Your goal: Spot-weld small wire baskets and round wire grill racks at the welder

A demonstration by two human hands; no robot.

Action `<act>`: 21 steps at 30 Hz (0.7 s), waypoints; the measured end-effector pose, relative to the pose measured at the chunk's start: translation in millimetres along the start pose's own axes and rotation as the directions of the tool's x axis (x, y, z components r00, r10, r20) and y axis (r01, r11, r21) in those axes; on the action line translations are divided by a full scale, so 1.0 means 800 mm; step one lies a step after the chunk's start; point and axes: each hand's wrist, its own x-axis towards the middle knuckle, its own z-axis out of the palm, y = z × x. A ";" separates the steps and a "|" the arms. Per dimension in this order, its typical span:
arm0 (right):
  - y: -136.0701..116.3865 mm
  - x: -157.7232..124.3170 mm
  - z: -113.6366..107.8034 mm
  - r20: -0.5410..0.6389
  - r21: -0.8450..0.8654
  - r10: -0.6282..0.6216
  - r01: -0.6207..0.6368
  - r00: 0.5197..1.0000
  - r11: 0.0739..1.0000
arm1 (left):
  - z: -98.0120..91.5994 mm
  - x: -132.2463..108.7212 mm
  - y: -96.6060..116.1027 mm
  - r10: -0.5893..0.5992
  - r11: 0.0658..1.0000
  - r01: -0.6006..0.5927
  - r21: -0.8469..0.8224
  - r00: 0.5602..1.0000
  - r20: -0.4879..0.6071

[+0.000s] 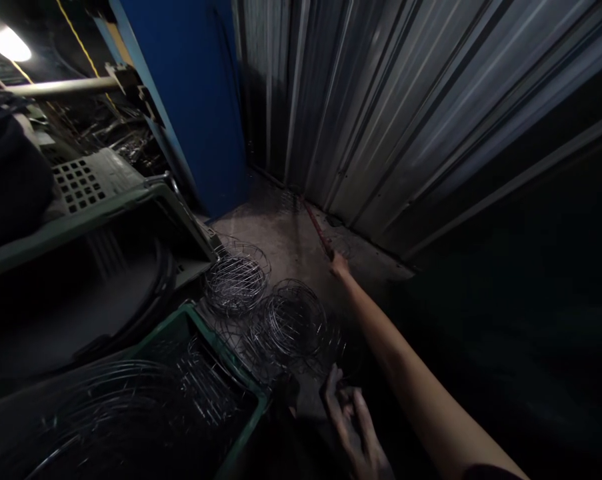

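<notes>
My right hand (339, 265) reaches forward over the floor with its fingers wrapped round one end of a long, thin red rod (317, 227). The rod slants away toward the foot of the metal wall; its far end is dim, near some thin wire shapes I cannot make out. Low in the view, my left hand (353, 417) hangs with loosely bent fingers apart and nothing visible in them. Just beyond it lies a pile of round wire pieces (295, 320), and a second wire pile (237, 283) sits farther left.
A green crate (235, 360) of wire pieces stands at lower left. Behind it, a grey-green crate (163, 193) lies on its side with a dark hose-like loop inside. A blue panel (195, 100) and a corrugated metal wall (381, 113) border the concrete floor (275, 227).
</notes>
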 end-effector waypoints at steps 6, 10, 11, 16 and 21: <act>0.047 -0.007 0.029 -0.003 -0.083 -0.020 0.019 1.000 0.996 | 0.002 -0.004 0.003 0.009 0.995 -0.008 0.099 1.000 -0.006; 0.057 -0.022 0.054 0.004 -0.026 -0.033 0.033 0.999 0.999 | 0.003 -0.003 0.004 0.032 0.995 -0.030 0.098 0.999 -0.013; 0.059 -0.028 0.057 0.004 -0.004 -0.034 0.034 0.999 0.999 | 0.003 -0.003 0.004 0.039 0.996 -0.038 0.084 0.999 -0.012; 0.055 -0.044 0.067 0.020 0.134 -0.015 0.012 1.000 0.991 | 0.005 0.000 0.000 0.031 0.998 -0.032 0.046 0.999 0.022; -0.005 0.004 0.086 0.073 0.275 0.036 -0.055 0.997 0.960 | 0.000 -0.001 -0.010 0.063 0.987 -0.058 0.151 0.998 -0.029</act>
